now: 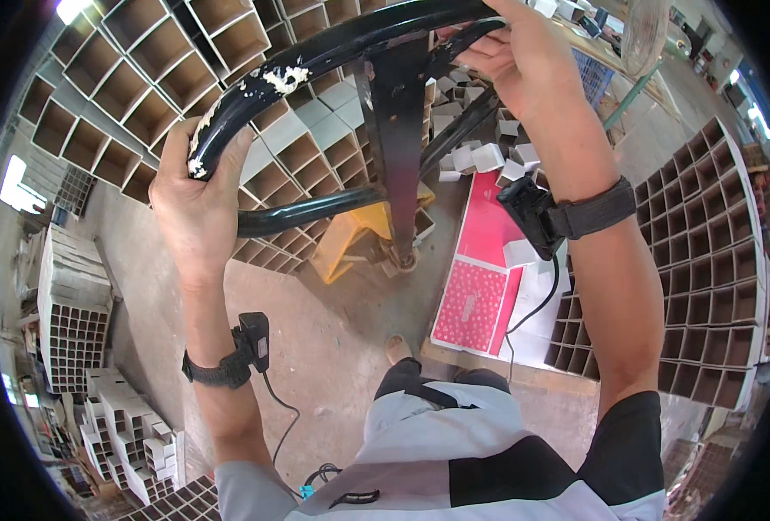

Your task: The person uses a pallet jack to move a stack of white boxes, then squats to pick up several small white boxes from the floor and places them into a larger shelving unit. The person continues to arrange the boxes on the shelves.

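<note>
A black looped pallet jack handle point(341, 45), its paint chipped to white on the left, rises before me. My left hand point(195, 198) wraps round the handle's left end. My right hand point(517, 62) is at its upper right, with fingers curled about the bar and a thin black lever near it; the top of that hand is partly cut off by the picture's edge. Below the handle, a dark shaft point(398, 139) runs down to the yellow pallet jack body point(350, 241). Black straps with small devices sit on both wrists.
Stacked boxes with open square cells point(155, 78) stand ahead. More cell boxes point(697, 260) rise at right, and white stacks point(76, 295) at left. A pink printed sheet point(472, 295) and loose small white boxes point(487, 157) lie right of the jack. A fan point(645, 35) stands far right.
</note>
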The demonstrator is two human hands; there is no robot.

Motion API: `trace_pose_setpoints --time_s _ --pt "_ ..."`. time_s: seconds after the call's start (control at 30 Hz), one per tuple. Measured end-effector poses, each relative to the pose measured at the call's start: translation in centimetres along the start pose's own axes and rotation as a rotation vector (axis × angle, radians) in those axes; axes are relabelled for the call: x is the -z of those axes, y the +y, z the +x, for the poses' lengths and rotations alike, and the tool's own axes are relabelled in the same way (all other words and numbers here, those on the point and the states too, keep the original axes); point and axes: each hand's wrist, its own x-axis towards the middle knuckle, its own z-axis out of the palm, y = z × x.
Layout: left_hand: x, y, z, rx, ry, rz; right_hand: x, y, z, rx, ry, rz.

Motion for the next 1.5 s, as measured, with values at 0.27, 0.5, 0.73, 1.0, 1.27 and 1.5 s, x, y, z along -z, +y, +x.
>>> trace_pose_setpoints --time_s 0.27,0.5,0.73,1.0,1.27,1.5 --pt "0.7 -1.8 0.7 0.007 -0.053 -0.105 0.3 -0.6 -2.0 -0.008 -0.139 0.021" --pt "2.7 -6.2 2.4 -0.118 -0.093 -0.206 6.8 -2.3 -5.8 0.137 0.125 -0.686" --pt "2.2 -7.5 3.6 -0.101 -0.189 -0.349 9.4 0.8 -2.8 0.140 -0.004 -0.553" --pt "12.3 -13.3 -2.3 -0.208 -0.166 -0.063 8.9 3.9 -21.5 0.193 -0.068 -0.769" --pt "23.3 -12.5 -22.3 -0.249 -0.297 -0.166 10.2 7.1 -40.6 0.194 -0.476 -0.680" --pt "24.1 -10.4 -25.2 -0.196 -0.343 -0.130 10.7 6.7 -43.2 0.249 -0.279 -0.710"
